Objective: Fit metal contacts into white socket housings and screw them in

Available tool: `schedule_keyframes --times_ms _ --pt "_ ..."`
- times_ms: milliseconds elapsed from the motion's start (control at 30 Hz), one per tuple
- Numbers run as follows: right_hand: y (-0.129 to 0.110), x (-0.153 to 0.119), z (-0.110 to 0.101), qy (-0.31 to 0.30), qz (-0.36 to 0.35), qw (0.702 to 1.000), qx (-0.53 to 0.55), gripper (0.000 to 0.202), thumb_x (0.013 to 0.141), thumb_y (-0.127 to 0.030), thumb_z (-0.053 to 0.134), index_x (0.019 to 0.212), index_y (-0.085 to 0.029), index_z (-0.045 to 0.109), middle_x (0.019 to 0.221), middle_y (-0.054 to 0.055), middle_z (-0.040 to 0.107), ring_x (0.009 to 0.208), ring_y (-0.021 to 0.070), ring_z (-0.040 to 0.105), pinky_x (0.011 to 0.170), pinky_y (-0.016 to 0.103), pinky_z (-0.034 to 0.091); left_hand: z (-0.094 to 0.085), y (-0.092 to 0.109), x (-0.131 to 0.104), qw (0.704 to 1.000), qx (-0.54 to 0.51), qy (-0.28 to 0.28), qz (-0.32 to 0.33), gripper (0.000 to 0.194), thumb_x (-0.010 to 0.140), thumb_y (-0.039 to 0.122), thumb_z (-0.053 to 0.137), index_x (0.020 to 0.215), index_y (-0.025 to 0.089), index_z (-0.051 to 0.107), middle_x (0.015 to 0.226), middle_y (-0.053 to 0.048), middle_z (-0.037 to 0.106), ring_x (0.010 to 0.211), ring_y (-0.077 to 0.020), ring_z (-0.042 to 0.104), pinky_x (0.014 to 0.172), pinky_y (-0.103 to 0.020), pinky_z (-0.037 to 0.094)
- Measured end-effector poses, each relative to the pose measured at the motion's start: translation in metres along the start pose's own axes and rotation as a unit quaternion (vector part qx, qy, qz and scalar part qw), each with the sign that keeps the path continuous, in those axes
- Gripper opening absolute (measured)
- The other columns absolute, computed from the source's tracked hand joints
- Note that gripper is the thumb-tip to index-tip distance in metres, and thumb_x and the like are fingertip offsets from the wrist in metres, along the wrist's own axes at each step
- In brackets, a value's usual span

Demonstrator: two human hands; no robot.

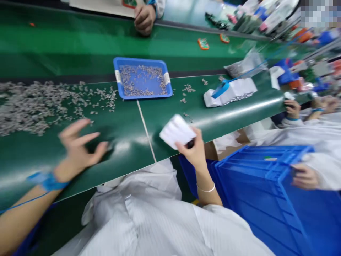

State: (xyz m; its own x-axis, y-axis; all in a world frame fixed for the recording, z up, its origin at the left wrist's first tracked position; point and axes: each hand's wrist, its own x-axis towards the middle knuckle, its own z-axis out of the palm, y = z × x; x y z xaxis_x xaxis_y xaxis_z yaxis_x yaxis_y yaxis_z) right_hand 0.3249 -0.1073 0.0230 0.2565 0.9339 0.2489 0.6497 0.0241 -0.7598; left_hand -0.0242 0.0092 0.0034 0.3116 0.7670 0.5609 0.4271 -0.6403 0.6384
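The white block (177, 131) was over the green counter (125, 133). Left to right lay small parts (29, 106), 1 blue tray (142, 82) and stacked white pieces (236, 91). The left grip (78, 151) was spread near the parts; the right grip (195, 149) pinched the block.

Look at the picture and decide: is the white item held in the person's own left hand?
No, the white item is in the right hand, and the left hand is apart from it.
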Motion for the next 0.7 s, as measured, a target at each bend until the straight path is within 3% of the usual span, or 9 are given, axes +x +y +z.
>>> schedule_keyframes --times_ms 67,100,167,267,400,533,700 --pt "-0.021 0.004 0.039 -0.14 -0.055 0.989 -0.007 0.055 0.078 -0.046 0.078 0.125 -0.026 0.058 0.109 0.007 0.067 0.094 0.0241 0.067 0.08 0.038 0.06 0.023 0.007 -0.007 0.994 -0.062 -0.071 0.051 0.084 0.08 0.047 0.083 0.149 0.03 0.038 0.158 -0.014 0.036 0.144 -0.0376 0.043 0.117 -0.063 0.041" --pt "-0.029 0.011 0.055 -0.184 -0.08 0.98 -0.019 0.055 0.078 -0.043 0.078 0.127 -0.026 0.059 0.111 0.008 0.066 0.096 0.025 0.067 0.082 0.039 0.06 0.036 0.008 -0.005 0.986 -0.108 -0.123 0.044 0.1 0.081 0.052 0.082 0.157 0.025 0.023 0.161 -0.02 0.03 0.149 -0.0402 0.035 0.12 -0.063 0.036" --pt "-0.037 0.029 0.076 -0.22 -0.114 0.967 -0.055 0.055 0.081 -0.04 0.076 0.132 -0.026 0.059 0.117 0.01 0.064 0.101 0.0274 0.067 0.084 0.041 0.06 0.057 0.002 0.005 0.967 -0.171 -0.19 0.005 0.107 0.084 0.063 0.075 0.161 0.024 0.011 0.159 -0.023 0.032 0.145 -0.0388 0.042 0.117 -0.059 0.041" --pt "-0.038 0.065 0.083 -0.265 -0.146 0.949 -0.094 0.057 0.085 -0.035 0.073 0.139 -0.03 0.056 0.132 0.01 0.057 0.11 0.03 0.065 0.086 0.043 0.06 0.067 -0.017 0.027 0.959 -0.217 -0.174 -0.056 0.111 0.079 0.065 0.08 0.159 0.027 0.014 0.147 -0.019 0.046 0.135 -0.0351 0.054 0.113 -0.053 0.047" --pt "-0.032 0.111 0.077 -0.345 -0.201 0.915 -0.056 0.067 0.085 -0.043 0.077 0.147 -0.034 0.05 0.144 0.01 0.05 0.124 0.0312 0.059 0.101 0.049 0.055 0.065 -0.032 0.046 0.972 -0.175 -0.133 -0.087 0.114 0.069 0.07 0.084 0.155 0.024 0.026 0.151 -0.018 0.043 0.14 -0.0363 0.048 0.119 -0.053 0.041" --pt "-0.031 0.133 0.086 -0.308 -0.242 0.92 0.001 0.059 0.088 -0.055 0.072 0.141 -0.033 0.058 0.14 0.008 0.054 0.133 0.0291 0.054 0.114 0.048 0.046 0.07 -0.03 0.05 0.982 -0.126 -0.096 -0.101 0.112 0.072 0.077 0.077 0.153 0.017 0.029 0.156 -0.021 0.037 0.147 -0.0375 0.039 0.124 -0.054 0.034" --pt "-0.032 0.129 0.085 -0.231 -0.276 0.933 -0.018 0.041 0.088 -0.054 0.071 0.123 -0.033 0.068 0.136 0.006 0.056 0.131 0.0291 0.055 0.111 0.048 0.048 0.068 -0.019 0.046 0.991 -0.081 -0.087 -0.069 0.106 0.079 0.073 0.074 0.157 0.024 0.02 0.153 -0.019 0.039 0.142 -0.036 0.043 0.119 -0.057 0.038"
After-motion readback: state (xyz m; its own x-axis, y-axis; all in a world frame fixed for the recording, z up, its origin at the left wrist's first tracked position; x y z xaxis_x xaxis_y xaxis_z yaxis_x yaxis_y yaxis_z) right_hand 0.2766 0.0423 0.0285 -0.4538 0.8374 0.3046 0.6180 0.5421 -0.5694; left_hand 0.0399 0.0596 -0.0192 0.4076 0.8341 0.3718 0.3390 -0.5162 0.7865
